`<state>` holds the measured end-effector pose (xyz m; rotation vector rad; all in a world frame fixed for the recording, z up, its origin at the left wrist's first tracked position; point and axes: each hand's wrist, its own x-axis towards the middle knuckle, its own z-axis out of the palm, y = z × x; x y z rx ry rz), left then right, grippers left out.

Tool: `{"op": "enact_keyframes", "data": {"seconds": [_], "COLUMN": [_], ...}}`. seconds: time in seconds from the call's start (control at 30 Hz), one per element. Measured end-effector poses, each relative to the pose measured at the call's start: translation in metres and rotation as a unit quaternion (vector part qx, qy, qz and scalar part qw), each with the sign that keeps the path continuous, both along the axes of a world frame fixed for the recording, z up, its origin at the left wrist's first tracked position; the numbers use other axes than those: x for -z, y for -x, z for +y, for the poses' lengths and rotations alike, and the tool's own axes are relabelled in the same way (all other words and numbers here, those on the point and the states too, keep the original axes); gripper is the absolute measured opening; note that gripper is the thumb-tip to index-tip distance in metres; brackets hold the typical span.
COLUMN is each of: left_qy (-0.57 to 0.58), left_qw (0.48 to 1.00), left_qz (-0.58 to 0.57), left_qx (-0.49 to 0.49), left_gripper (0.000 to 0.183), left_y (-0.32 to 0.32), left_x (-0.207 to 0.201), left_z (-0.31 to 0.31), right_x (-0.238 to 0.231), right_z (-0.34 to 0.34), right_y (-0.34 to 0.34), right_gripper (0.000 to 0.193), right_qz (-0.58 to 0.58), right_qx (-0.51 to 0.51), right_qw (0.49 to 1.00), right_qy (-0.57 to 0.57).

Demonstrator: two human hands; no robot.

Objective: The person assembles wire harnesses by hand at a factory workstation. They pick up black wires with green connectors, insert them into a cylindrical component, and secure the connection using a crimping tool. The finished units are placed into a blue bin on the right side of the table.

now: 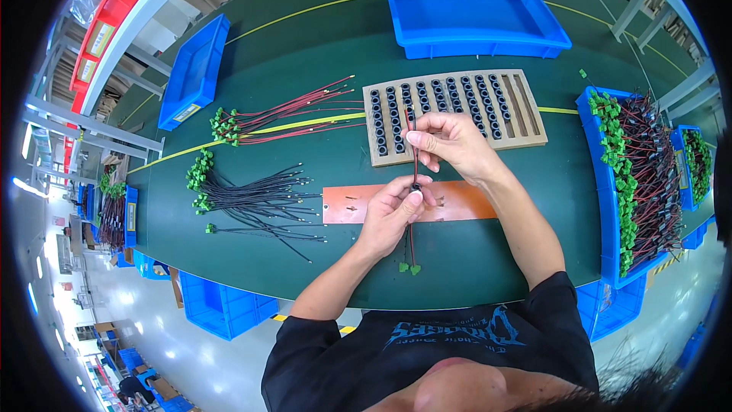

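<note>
I see both hands over the green mat surface (473, 252), centre frame. Right hand (450, 141): grip pinched shut on upper ends of a thin red-and-black wire pair (415, 164), held upright. Left hand (393, 210): grip closed on a small black ring part (416, 192) w/ the wire pair passing through it; pair's green plug ends (409, 267) hang below, just above the surface. Orange flat plate (457, 202) lies under the hands.

Containers:
- Tan slotted tray (526, 118), behind hands: left and middle slots filled w/ black ring parts, right-hand slots bare.
- Blue plastic bin (473, 11), far centre: nothing seen inside.
- Blue plastic bin at right (591, 118): packed w/ red/black wires w/ green plugs (640, 175).
- Smaller blue bin far right (677, 152): same sort of wires, partly cut off by rim.
- Blue bin at far left (194, 69): contents can't tell.

Loose on surface, left: red wire bundle (290, 111), black wire bundle (252, 198), both w/ green plugs.
</note>
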<state>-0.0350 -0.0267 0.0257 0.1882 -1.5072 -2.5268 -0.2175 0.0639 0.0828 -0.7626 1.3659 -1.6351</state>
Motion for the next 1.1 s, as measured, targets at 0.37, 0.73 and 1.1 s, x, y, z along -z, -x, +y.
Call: {"op": "enact_keyframes", "data": {"seconds": [0.37, 0.73, 1.1], "left_qy": [-0.126, -0.164, -0.112], "left_qw": [0.991, 0.986, 0.993], "left_qz": [-0.016, 0.005, -0.024], "left_qx": [-0.033, -0.027, -0.001], "left_gripper": [0.027, 0.03, 0.03], "left_y": [0.003, 0.004, 0.004], "left_x": [-0.003, 0.002, -0.002], "left_z": [-0.003, 0.003, 0.015], "right_x": [0.018, 0.032, 0.007], "right_z": [-0.01, -0.017, -0.012], "right_y": [-0.018, -0.024, -0.046], "right_gripper": [0.023, 0.028, 0.027], "right_qz": [0.102, -0.088, -0.062], "right_qx": [0.148, 0.115, 0.132], "right_qw": [0.983, 0.987, 0.986], "right_qy": [0.036, 0.071, 0.082]}}
